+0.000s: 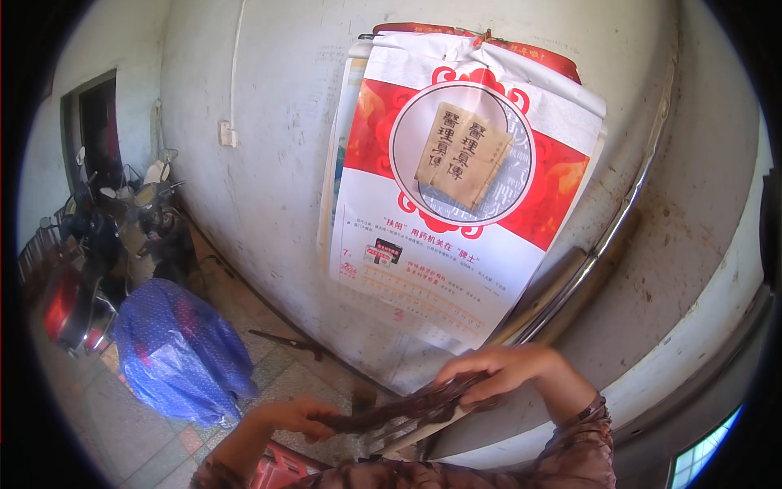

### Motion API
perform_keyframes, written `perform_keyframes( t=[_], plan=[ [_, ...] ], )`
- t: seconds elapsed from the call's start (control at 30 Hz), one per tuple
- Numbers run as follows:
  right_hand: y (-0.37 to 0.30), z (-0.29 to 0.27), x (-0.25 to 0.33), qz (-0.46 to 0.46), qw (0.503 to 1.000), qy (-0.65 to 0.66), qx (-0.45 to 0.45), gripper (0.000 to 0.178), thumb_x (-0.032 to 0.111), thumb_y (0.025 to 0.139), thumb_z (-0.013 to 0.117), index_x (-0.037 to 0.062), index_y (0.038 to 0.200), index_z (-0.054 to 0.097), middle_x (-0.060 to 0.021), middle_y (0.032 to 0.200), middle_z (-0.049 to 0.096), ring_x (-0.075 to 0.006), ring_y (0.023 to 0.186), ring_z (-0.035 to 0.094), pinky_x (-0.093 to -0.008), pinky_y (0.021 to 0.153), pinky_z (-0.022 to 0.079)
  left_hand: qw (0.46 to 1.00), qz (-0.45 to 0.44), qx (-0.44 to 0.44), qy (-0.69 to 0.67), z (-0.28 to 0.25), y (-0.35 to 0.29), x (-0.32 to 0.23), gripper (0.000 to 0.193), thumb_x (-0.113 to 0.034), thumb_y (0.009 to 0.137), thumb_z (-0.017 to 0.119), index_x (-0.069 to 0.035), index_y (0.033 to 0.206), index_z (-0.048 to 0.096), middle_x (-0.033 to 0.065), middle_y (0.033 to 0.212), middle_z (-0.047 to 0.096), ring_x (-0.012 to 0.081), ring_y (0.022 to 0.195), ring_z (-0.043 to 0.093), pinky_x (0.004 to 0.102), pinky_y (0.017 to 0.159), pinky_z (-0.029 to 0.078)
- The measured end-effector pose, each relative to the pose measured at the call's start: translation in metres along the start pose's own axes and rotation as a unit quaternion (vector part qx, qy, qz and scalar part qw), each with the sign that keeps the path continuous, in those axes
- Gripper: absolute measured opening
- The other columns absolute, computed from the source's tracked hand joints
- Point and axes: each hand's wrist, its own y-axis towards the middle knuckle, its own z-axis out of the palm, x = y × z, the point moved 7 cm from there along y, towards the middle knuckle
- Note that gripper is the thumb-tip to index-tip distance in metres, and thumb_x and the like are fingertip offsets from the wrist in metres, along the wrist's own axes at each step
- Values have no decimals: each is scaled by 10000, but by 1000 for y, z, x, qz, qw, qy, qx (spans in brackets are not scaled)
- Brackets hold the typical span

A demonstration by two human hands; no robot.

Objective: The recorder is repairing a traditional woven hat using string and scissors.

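A long, dark brown, folded-looking bundle stretches between my two hands in front of my body. Its surface looks ridged and uneven, and I cannot make out its exact kind. My left hand is closed round its left end, with the fingertips partly behind it. Higher up and to the right, my right hand grips the other end from above, the thumb along the near side. A pale stick runs slantwise just beneath the bundle; my right hand's contact with it cannot be made out.
A large red and white calendar hangs on the wall ahead. Long poles lean in the corner at right. Motorbikes and a blue-covered object stand at left. A dark tool lies by the wall; a red crate is below.
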Motion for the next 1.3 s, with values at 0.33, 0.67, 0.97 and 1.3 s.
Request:
perform_keyframes(
  t=[0.33, 0.67, 0.97, 1.3],
  plan=[
    [-48, -108, 103, 7, 918, -265, -295, 259, 90, 783, 701, 30, 1003, 578, -14, 864, 627, -84, 800, 557, -246, 708, 453, 996, -53, -45, -58, -15, 35, 94, 280, -142, 897, 577, -6, 1141, 559, -14, 705, 517, 76, 607, 485, 221, 552, 393],
    [81, -161, 217, 42, 951, -277, -131, 244, 92, 766, 689, 41, 995, 621, -34, 887, 644, -109, 767, 599, -246, 661, 488, 979, -125, -155, -36, -23, 5, 127, 458, -329, 837, 645, -48, 1191, 573, 106, 1022, 641, 200, 887, 604, 370, 819, 460],
    [-70, -385, 320, 87, 375, -468, -795, 307, 195, 735, 523, 145, 1004, 664, -137, 991, 659, -302, 976, 617, -406, 812, 479, 893, -6, -384, -234, -82, -30, 204, 539, -308, 871, 587, -49, 1321, 442, 138, 1191, 581, 288, 1034, 592, 434, 875, 461],
    [-78, -383, 290, 144, 493, -537, -669, 319, 207, 669, 579, 101, 943, 702, -111, 914, 681, -252, 851, 638, -344, 776, 480, 882, -37, -377, -281, -93, -36, 224, 475, -260, 886, 570, -25, 1284, 460, 136, 1083, 627, 272, 930, 628, 388, 816, 498]
  ],
)
